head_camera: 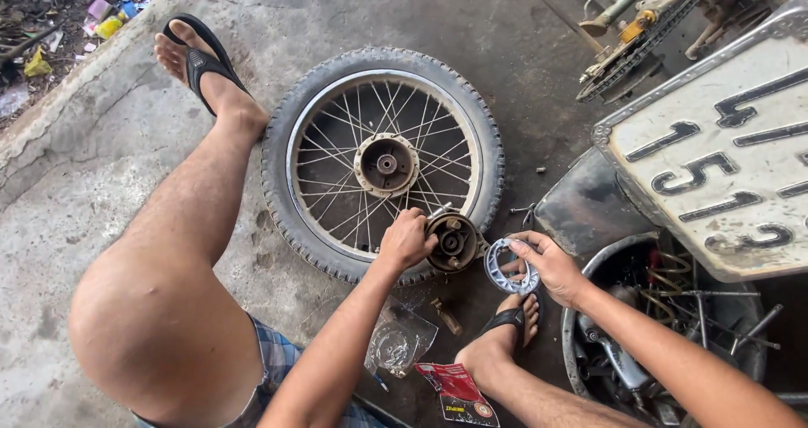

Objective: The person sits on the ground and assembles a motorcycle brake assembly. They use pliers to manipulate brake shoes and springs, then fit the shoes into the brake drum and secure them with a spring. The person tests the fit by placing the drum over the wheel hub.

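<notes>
A spoked wheel [383, 165] lies flat on the concrete floor [109, 133], with the rear of a motorbike [699, 167] to its right. At the wheel's near edge the left hand [406, 238] closes its fingers around a round brake drum plate [453, 243], held over the tyre. Just beside it the right hand [549, 265] pinches a grey toothed ring [505, 268] between thumb and fingers. A clear plastic bag [401, 340] and a red packet [459, 388] lie below
</notes>
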